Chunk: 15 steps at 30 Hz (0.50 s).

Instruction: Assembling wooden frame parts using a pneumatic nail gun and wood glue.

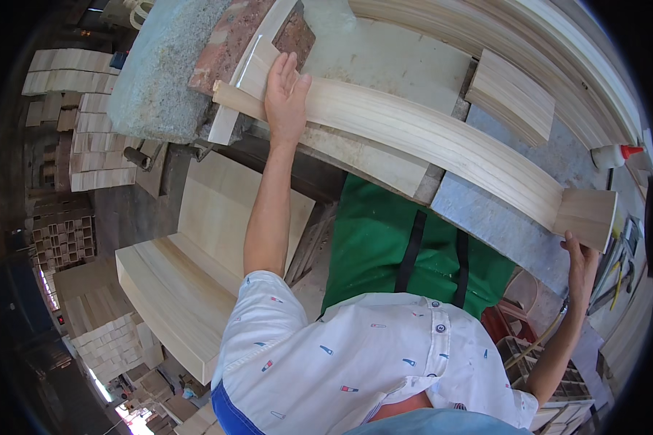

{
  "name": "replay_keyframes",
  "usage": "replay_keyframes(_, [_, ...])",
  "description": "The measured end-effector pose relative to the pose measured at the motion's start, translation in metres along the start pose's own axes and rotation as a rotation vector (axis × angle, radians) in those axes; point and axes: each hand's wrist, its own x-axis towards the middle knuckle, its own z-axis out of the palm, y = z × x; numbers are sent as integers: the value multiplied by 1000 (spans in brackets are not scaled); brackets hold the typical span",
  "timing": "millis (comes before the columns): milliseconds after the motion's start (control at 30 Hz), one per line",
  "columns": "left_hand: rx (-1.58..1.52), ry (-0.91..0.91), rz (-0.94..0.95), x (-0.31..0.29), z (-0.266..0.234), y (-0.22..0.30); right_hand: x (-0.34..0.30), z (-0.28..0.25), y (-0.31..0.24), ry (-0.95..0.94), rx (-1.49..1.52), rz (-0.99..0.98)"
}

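Observation:
A long pale wooden board [413, 134] lies across the worktable, bowed by the lens. Near its left end my left hand [286, 101] rests with fingers stretched out along the wood. That end meets an upright wooden piece [257, 65] with a pale edge, which stands against a reddish brick block [228, 43]. At the board's right end stands a short wooden end board [586, 217]. My right hand [582, 264] grips this short board by its near edge, with part of the fingers hidden behind it.
Several pale boards [511, 94] lie on the table's far side, near a white bottle with a red cap [611, 156]. A foam-wrapped block [163, 72] sits at the left. Below it stands an assembled wooden piece [174, 290]. Stacked wood blocks [101, 141] fill the left background.

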Motion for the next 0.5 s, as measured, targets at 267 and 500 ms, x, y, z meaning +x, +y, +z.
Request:
replay_keyframes(267, [-324,85,-244,-2,3,35,-1,-1,14,-41,103,-37])
replay_keyframes(500, [-536,192,-322,-5,-2,44,-28,-14,-2,-103,-138,-25])
